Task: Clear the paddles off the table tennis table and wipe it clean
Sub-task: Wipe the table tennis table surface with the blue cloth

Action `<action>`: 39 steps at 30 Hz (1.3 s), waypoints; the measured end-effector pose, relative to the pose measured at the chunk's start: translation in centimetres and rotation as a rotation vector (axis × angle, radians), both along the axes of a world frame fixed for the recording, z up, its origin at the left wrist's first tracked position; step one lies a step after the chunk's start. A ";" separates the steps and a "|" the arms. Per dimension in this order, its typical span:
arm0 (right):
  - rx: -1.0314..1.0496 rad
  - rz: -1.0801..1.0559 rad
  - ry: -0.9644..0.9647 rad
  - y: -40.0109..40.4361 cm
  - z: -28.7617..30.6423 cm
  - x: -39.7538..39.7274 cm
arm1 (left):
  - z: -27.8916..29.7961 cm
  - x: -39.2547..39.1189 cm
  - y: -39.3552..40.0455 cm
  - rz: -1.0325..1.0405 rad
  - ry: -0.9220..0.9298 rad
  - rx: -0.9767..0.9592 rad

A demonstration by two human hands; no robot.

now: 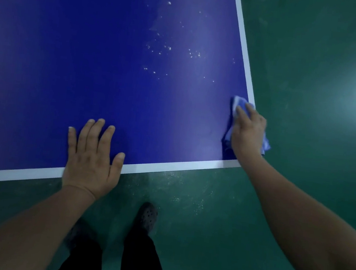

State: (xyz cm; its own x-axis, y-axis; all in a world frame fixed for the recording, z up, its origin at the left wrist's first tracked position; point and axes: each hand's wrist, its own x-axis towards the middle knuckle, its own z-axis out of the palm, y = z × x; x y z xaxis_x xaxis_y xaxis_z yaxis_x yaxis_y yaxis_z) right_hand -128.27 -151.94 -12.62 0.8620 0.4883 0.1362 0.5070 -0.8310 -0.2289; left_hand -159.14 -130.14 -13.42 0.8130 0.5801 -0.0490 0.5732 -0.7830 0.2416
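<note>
The blue table tennis table (92, 58) with a white border fills the upper left of the head view. My right hand (248, 129) presses a light blue cloth (238, 101) flat on the table's near right corner, fingers straight over it. My left hand (91, 158) rests flat on the near edge, fingers spread. White specks and smears (167, 47) dot the blue surface further in. No paddles are in sight.
A green floor (311, 83) surrounds the table, with white dust (188, 193) on it just below the near edge. My dark shoe (146, 218) and black trouser legs stand close to the table.
</note>
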 end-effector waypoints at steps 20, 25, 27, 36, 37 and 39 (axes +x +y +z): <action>0.067 0.217 -0.034 14.2 -0.2 -10.0 | 0.0 -7.8 6.3 0.156 0.130 0.058; -0.005 0.966 0.073 15.4 -0.6 -16.8 | -0.1 -8.1 6.5 0.121 0.134 0.040; -0.083 1.099 0.062 11.7 -0.7 -14.4 | -0.2 -8.1 6.7 0.114 0.130 0.047; -0.078 0.273 0.033 14.0 0.7 -11.3 | 0.0 -7.9 6.4 0.138 0.138 0.046; -0.069 0.419 0.037 14.2 0.5 -13.5 | 0.1 -7.9 6.4 0.144 0.130 0.042; -0.072 0.610 0.093 12.4 0.5 -16.3 | 0.5 -7.7 6.1 0.180 0.093 0.022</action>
